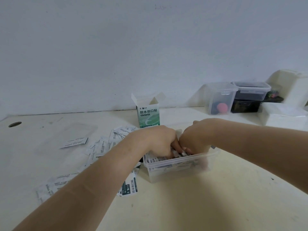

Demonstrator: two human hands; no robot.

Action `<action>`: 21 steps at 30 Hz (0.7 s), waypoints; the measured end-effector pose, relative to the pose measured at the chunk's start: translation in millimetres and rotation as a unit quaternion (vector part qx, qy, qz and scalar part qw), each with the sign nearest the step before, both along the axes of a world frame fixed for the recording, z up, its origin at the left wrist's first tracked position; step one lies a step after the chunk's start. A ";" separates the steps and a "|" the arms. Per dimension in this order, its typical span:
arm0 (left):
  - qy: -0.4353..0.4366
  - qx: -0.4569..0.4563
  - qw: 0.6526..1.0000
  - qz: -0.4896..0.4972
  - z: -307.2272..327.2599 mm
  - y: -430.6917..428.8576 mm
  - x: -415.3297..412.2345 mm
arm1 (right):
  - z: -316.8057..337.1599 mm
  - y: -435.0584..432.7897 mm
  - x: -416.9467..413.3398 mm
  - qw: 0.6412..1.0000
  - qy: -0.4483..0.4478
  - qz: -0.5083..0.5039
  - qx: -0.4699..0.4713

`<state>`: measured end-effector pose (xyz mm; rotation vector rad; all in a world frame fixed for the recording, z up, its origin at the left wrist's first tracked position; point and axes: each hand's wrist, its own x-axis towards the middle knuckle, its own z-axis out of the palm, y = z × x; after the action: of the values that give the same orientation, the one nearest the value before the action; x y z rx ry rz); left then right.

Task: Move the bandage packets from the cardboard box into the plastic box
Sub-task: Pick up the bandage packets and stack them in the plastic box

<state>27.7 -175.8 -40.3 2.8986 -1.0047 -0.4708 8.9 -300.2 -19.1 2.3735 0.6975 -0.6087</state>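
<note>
**Step in hand:** seating a sheaf of packets in the receiving box. Judged part-way through the task.

- **1 × clear rectangular plastic box** (pixel 183 174): open, on the cream table (pixel 216 200), partly filled with packets standing on edge.
- **1 × white-and-green cardboard box** (pixel 148 116): upright, flaps open, just behind the plastic box. Contents not visible.
- **White paper bandage packets** (pixel 103 145): a loose heap left of the plastic box, well over a dozen, too overlapped for an exact count. More stand inside the plastic box.
- **2 × hands**, both over the plastic box.
  - Left hand (pixel 160 142): fingers curled down, pinching the packets inside.
  - Right hand (pixel 195 137): fingers bent into the box, touching the left. It is blurred, so whether it grips anything cannot be told.
- **2 × clear lidded containers** (pixel 220 97) and **1 × dark box** (pixel 245 106): well behind and right of the plastic box.

**Next move calls for:** letting go, reaching left to the heap, gathering the flat packets and squaring them before insertion.
</note>
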 end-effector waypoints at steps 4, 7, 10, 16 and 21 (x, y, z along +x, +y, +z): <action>-0.002 0.004 1.000 0.000 1.4 -1.2 -0.8 | -3.6 1.6 0.8 1.000 -0.019 0.008 -0.008; 0.000 0.003 1.000 0.006 1.8 -0.4 -0.9 | -3.1 0.6 0.4 0.998 -0.049 0.024 -0.026; 0.007 -0.007 1.000 0.011 1.3 -0.8 -1.9 | -0.9 -1.6 -1.8 0.998 -0.047 0.031 -0.012; -0.004 -0.021 1.000 0.020 0.1 -1.3 -1.5 | 11.1 0.1 -7.1 1.000 0.017 0.005 -0.004; 0.003 -0.040 0.999 0.031 -1.3 1.4 -1.4 | 7.4 -1.6 -1.1 1.000 0.008 -0.022 0.018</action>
<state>26.3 -174.4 -41.7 2.8469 -0.9080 -0.4254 7.7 -301.8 -11.7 2.4248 0.6690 -0.6412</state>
